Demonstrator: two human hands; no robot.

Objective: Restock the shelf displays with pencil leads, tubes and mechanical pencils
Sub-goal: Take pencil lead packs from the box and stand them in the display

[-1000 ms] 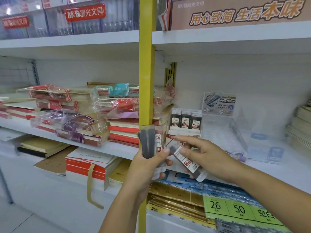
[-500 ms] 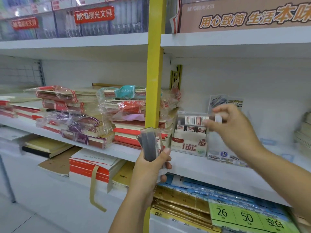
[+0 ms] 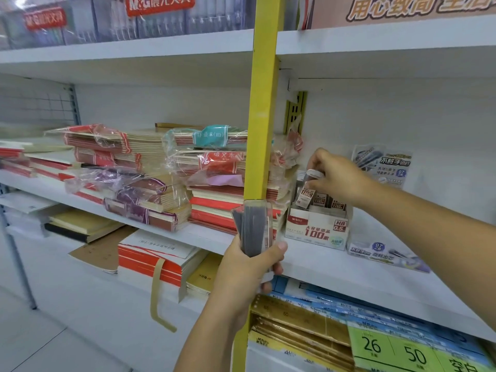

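The right hand (image 3: 335, 178) is up at the shelf (image 3: 349, 272). Its fingers and thumb pinch the white top of one lead tube (image 3: 305, 193). The tube hangs just under the fingers, a bit tilted. Its bottom end is already inside the small white box (image 3: 316, 230) that sits right below the hand. A few more tubes (image 3: 328, 202) stand in the box, under the palm, next to the one being put in.

The left hand (image 3: 249, 267) is lower down and nearer to the person. It is curled tight round a bunch of tubes (image 3: 252, 229) that stick up above its thumb. They stand in front of the yellow post (image 3: 264, 130). Piles of notebooks (image 3: 214, 170) lie past this hand, on the far side of the post.

I think the job is only partly done. Some tubes are in the box and one is going in now. The whole bunch in the left hand is left to put away. I can't see any pencils in either hand, so that part looks not yet started.
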